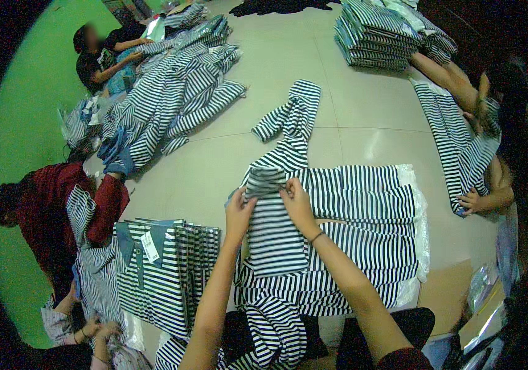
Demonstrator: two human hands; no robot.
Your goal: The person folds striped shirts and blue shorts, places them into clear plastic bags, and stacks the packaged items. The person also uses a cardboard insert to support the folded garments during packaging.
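A black-and-white striped shirt [362,246] lies spread on the pale floor before me. Its body reaches out to the right, and one sleeve [304,117] stretches toward the far side. A striped panel [276,243] is folded over its middle. My left hand [238,208] pinches the left side of this fabric near a turned-up, slightly blurred flap [266,180]. On the flap's right side, my right hand [296,198] grips the cloth with fingers and thumb. Both hands are closed, and their fingertips are partly hidden by the fabric.
Folded striped shirts [153,271], the top one tagged, stand at my left. A loose heap [177,92] lies far left, and another folded stack [375,34] far right. Several people sit around, handling striped garments. Plastic bags [482,287] and cardboard [446,287] lie near right.
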